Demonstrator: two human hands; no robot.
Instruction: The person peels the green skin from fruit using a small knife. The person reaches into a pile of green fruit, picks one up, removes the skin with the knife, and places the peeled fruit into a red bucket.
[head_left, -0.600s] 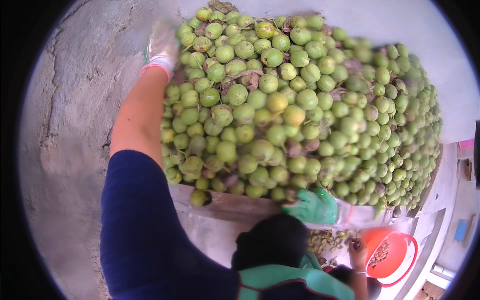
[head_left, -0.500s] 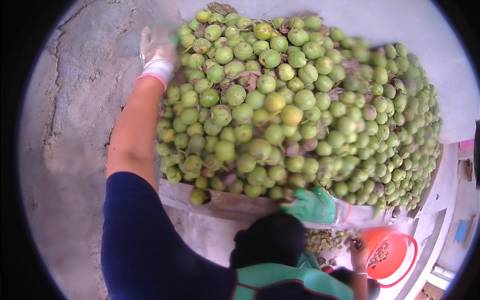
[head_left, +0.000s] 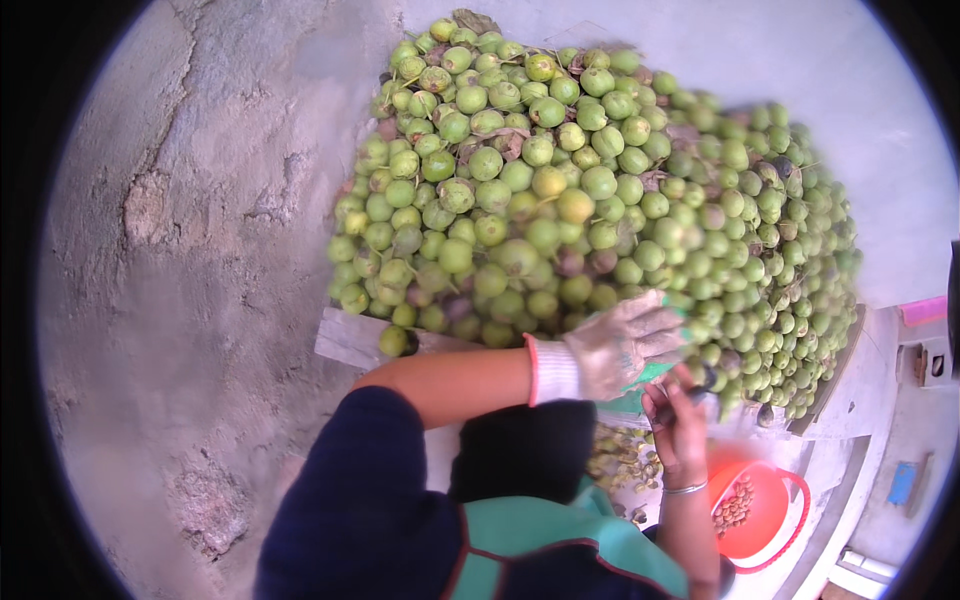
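My left hand (head_left: 625,350), in a white-backed glove with a green palm and pink-trimmed cuff, reaches across the pile's near edge. Its fingers stretch toward the right, and nothing shows in them; the palm is mostly hidden. Just below those fingers is my bare right hand (head_left: 680,420), a bracelet on its wrist. It pinches a small dark object (head_left: 707,380), blurred and too small to name. Green round fruits (head_left: 470,190), some with brown blemishes, are heaped in front of both hands. A teal-green glove (head_left: 625,402) shows partly beneath my left wrist.
A red bucket (head_left: 752,548) with brown nuts (head_left: 735,505) stands at the lower right. Husk pieces (head_left: 620,460) lie scattered beside it. A board (head_left: 345,337) edges the near side of the heap. The rough grey wall or floor (head_left: 220,330) spans the left.
My left hand has swung from the heap's far left corner to its near middle, beside my right hand. My right hand has risen from the bucket's rim toward the heap. The view has shifted.
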